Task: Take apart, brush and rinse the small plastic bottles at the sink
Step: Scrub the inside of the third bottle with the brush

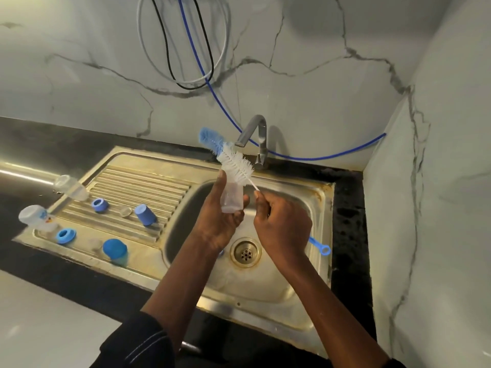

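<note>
Head view: looks down on a steel sink (322,197) set in a dark counter, with both forearms reaching over the basin.
Left hand (220,221): wrapped around a small clear plastic bottle (232,199), thumb up one side and fingers curled round the other.
Where the bottle is: held in the air above the basin, just in front of the tap (252,131), roughly upright with its open mouth up.
How the bottle looks: cloudy-clear and thin-walled, with no cap or ring on it. It looks empty.
Right hand (281,224): fingers closed on the thin stem of a bottle brush (236,164). Its blue ring-ended handle sticks out below the hand, at the basin's right edge.
Brush position: the white bristles sit just above the bottle's mouth, outside it. The blue tuft at the tip points up and left, close to the spout.
Water: none can be seen running.
Step in hand: probably brushing the inside of this bottle.
Doing it well: turn the blue tip to face the mouth and feed it straight in. Hold the bottle firmly without squashing it, then twist and pump so the bristles reach the base.
Drainer (138,187): to the left. It holds two blue rings (99,205), two blue caps (144,214) and a small clear disc (125,211), and two more clear bottles (70,187) lie at its left edge.
</note>
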